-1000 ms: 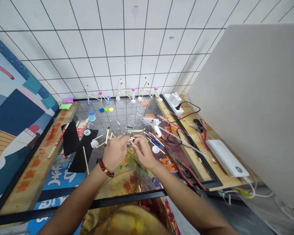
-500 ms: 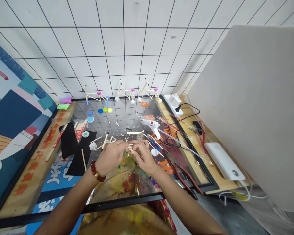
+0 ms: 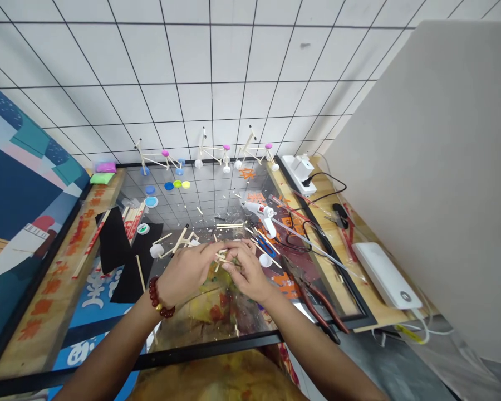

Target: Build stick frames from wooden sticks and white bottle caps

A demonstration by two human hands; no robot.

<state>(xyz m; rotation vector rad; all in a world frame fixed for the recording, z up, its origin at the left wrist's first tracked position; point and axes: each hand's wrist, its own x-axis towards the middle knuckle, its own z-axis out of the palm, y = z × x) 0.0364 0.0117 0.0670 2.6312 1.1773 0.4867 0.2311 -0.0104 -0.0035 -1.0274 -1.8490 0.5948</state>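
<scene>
I have the left hand (image 3: pixel 187 274) and right hand (image 3: pixel 247 273) pinching small wooden sticks (image 3: pixel 220 258) between fingertips; what the nearby white cap (image 3: pixel 265 260) holds, I cannot tell

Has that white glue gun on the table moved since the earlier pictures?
No. Judged against the power strip, the white glue gun lies in the same place; only the camera's view has shifted slightly.

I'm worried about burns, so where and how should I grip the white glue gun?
Probably by the handle, coming from the near side with the right hand: the glue gun lies with its handle toward the person and its nozzle pointing away to the left.
</scene>
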